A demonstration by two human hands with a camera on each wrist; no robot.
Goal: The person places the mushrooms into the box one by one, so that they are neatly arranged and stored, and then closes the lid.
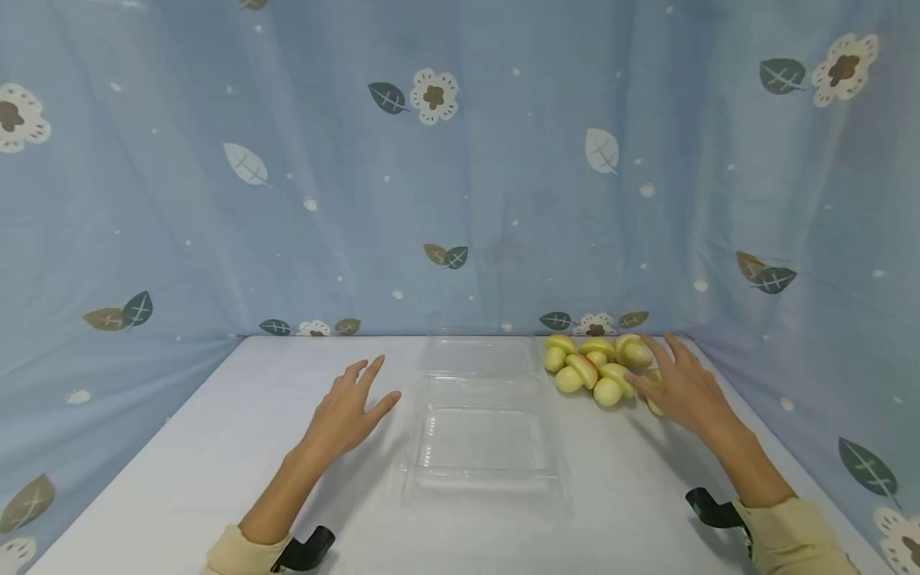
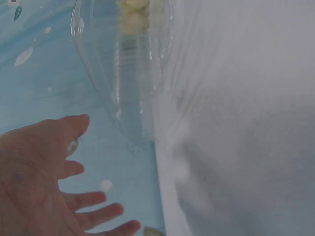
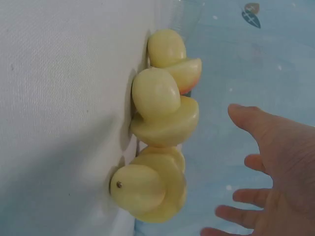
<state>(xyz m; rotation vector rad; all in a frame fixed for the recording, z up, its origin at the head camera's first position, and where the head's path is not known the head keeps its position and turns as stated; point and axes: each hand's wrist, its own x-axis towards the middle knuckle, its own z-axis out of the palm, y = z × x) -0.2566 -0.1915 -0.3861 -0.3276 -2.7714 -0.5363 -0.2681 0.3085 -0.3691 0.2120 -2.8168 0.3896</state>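
An opened clear plastic clamshell box [image 1: 489, 479] lies in the middle of the table, its lid half toward the curtain. To its left my left hand [image 1: 345, 415] hovers with fingers spread, holding nothing; in the left wrist view the hand [image 2: 37, 177] is apart from the box [image 2: 106, 64]. Several pale yellow-green, mushroom-shaped pieces [image 1: 608, 391] sit clustered at the back right, some with reddish cap edges. My right hand [image 1: 686, 391] is over the right end of this cluster and hides part of it. Its fingers are spread, with a gap to the pieces [image 3: 156, 96] in the right wrist view.
A white cloth covers the table [image 1: 216, 471]. Right behind it and along both sides hangs a blue curtain [image 1: 503, 192] printed with leaves and flowers. A dark wrist mount sits at each sleeve cuff.
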